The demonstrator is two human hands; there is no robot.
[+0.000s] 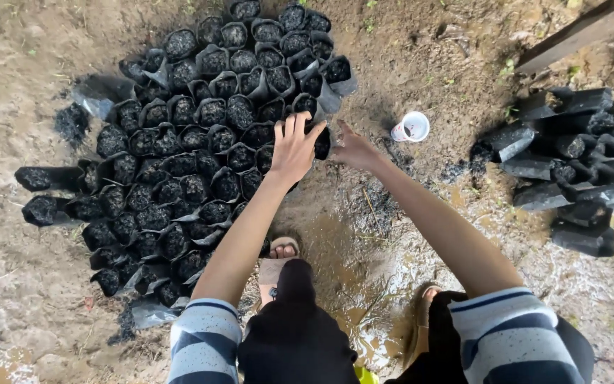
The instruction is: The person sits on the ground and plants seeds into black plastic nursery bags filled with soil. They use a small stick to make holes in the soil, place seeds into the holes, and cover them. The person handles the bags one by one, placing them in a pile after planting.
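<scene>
Fingers of left hand (294,147) and right hand (354,150) spread, seemingly around a soil-filled bag (320,141).

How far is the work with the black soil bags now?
Done: many filled black bags stand packed together on the ground. In hand: the left hand and right hand are at one bag on the cluster's edge. Left: a pile of bags lying on its side.

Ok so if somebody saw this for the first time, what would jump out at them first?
A big cluster of black soil-filled nursery bags packed upright on the muddy ground, filling the upper left. The left hand rests on bags at the cluster's right edge, with the right hand spread just beside it. To the right lie a small white cup and a heap of toppled black bags.
</scene>
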